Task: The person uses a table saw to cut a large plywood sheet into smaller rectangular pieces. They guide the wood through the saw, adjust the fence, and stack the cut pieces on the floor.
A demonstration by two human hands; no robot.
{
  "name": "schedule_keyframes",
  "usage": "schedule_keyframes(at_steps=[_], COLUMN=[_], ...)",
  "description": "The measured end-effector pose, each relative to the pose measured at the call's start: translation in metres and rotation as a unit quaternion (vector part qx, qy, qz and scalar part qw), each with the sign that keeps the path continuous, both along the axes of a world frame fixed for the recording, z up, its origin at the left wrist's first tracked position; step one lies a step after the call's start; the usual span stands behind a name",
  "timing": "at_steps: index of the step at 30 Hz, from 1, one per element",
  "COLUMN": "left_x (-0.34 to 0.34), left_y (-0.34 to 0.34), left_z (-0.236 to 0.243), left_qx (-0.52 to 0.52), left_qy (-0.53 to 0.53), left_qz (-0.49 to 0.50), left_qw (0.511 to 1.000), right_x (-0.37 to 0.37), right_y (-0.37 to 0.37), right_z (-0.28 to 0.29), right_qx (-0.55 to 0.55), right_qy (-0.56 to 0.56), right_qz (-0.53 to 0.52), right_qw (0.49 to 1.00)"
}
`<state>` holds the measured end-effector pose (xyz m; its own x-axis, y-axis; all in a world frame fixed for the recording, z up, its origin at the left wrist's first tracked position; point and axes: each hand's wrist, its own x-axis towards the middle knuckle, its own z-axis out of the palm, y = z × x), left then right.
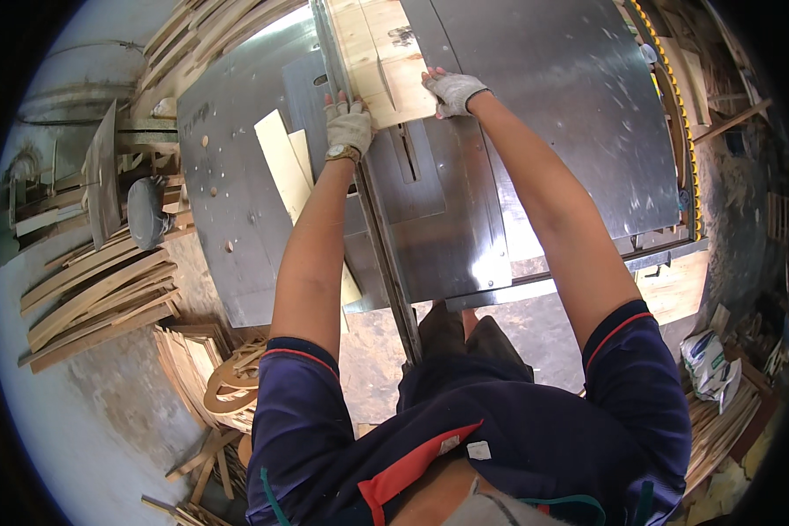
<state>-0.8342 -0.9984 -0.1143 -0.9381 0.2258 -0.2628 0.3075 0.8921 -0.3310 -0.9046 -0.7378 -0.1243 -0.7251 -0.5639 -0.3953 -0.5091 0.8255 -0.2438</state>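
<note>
A pale wooden board [386, 61] lies on the grey metal table [570, 114] of a saw, along a long straight fence [379, 237]. My left hand [349, 127], in a whitish fingertipless glove, rests at the board's near left corner and the fence, fingers stretched forward and apart. At the board's near right edge is my right hand [453, 92], gloved the same way; its extended fingertips touch the wood, and its lower fingers are partly hidden. Just behind the board's near end, a narrow slot [408, 153] shows in the table insert.
Left of the fence, pale wood strips [282, 162] lie on the table, partly under my left forearm. Stacked planks [105, 298] and a grey rounded object [149, 213] stand at the left. A yellow toothed strip [675, 96] lines the right edge; a white sack [710, 368] sits lower right.
</note>
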Motion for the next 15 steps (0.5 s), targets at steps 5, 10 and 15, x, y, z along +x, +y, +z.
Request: schedule_keyframes(at_steps=[5, 10, 15], left_x=[-0.011, -0.016, -0.020], left_y=[-0.001, -0.002, -0.004], left_z=[0.001, 0.001, -0.001], left_qx=[-0.007, -0.004, -0.013], left_qy=[-0.015, -0.021, -0.018], left_qz=[0.009, 0.009, 0.002], left_qw=[1.000, 1.000, 1.000], right_x=[-0.012, -0.016, -0.017], right_y=[-0.003, -0.004, -0.005], right_z=[-0.005, -0.003, 0.001], right_qx=[0.017, 0.006, 0.009], right_qy=[-0.001, 0.002, 0.003], right_qz=[0.002, 0.000, -0.001], right_qw=[1.000, 1.000, 1.000])
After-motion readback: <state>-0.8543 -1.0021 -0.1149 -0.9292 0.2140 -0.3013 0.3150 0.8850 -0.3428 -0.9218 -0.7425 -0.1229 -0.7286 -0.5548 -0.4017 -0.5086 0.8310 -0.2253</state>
